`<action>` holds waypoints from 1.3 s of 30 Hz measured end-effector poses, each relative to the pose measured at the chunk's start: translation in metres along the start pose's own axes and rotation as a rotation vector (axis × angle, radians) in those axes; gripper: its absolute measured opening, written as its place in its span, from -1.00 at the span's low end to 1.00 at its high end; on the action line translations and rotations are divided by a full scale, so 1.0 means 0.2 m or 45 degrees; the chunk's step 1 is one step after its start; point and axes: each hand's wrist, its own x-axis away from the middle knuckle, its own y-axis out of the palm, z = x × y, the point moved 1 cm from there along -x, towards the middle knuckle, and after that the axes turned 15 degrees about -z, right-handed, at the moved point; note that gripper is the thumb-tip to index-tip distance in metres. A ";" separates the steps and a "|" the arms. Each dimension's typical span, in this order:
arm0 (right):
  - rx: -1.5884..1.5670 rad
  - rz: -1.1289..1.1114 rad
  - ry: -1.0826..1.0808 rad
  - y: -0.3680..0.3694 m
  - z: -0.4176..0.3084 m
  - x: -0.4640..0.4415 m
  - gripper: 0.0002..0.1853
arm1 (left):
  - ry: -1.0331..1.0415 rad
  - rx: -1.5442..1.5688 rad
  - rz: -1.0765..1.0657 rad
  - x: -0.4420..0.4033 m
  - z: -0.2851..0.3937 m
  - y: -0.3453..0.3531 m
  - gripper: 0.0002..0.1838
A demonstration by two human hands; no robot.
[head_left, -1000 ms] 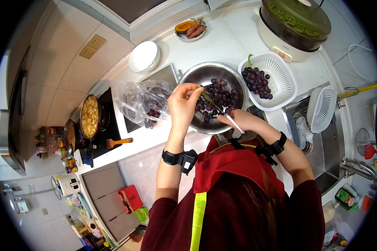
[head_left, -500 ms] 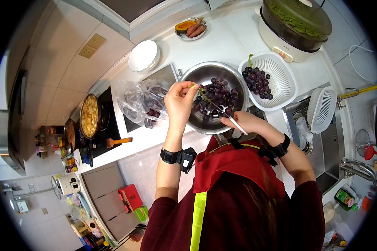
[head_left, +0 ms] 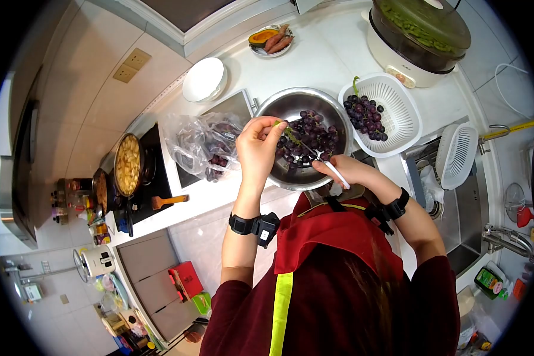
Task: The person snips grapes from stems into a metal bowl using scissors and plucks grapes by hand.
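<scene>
My left hand [head_left: 259, 141] is closed in a pinch on the green stem [head_left: 286, 128] of a bunch of grapes, at the left side of a steel bowl [head_left: 277, 98]. Dark purple grapes [head_left: 320, 133] fill much of the bowl's bottom. Over the near right rim, my right hand [head_left: 351, 170] grips a thin-bladed tool with a white handle [head_left: 337, 174]; whether it is scissors or a knife I cannot tell. Its blade points at the stem among the grapes. Right of the bowl, another grape bunch [head_left: 366, 115] lies in a white plastic basket [head_left: 400, 113].
Left of the bowl lies a clear plastic bag [head_left: 190, 139] with more grapes. A white bowl [head_left: 204, 79], a plate of pumpkin and sweet potatoes [head_left: 271, 40] and a steamer [head_left: 412, 53] stand behind. A full pan [head_left: 128, 163] sits on the stove; the sink [head_left: 457, 219] is at right.
Both hands hold nearly the same pose. My left hand has shifted very slightly to the right, still pinching the stem; the tool stays in my right hand.
</scene>
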 end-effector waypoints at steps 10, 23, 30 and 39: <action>-0.058 -0.044 0.005 -0.01 0.01 -0.02 -0.28 | 0.010 0.036 -0.023 0.00 -0.01 0.00 -0.89; 0.250 0.007 -0.060 -0.02 0.04 -0.06 -0.25 | 0.047 0.041 -0.011 -0.02 -0.04 -0.02 -0.88; 0.132 0.091 -0.048 -0.01 0.07 -0.05 -0.28 | 0.013 0.037 0.020 -0.02 -0.09 -0.06 -0.86; -0.083 0.010 -0.005 -0.02 0.11 -0.02 -0.21 | 0.060 -0.020 0.068 -0.04 -0.05 -0.06 -0.90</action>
